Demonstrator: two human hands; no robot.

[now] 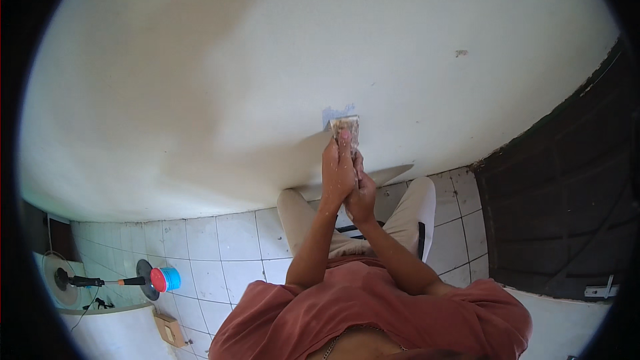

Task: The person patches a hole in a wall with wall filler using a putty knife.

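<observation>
Both my hands are on a putty-smeared scraper [345,125], its wide edge against the pale wall [280,47]. My left hand [338,172] grips it with the thumb laid along the blade. Just below and to the right, my right hand [362,195] is closed round the lower part, where the handle is hidden by fingers. White specks dot the fingers. A bluish scraped patch [339,113] shows on the wall at the blade's upper left.
White floor tiles [240,233] run along the wall's foot beneath my bent knees. At the lower left are a standing fan [100,281], a blue and red tub [170,279] and a cardboard box [171,330]. A dark door [553,180] with a metal latch [601,291] stands at right.
</observation>
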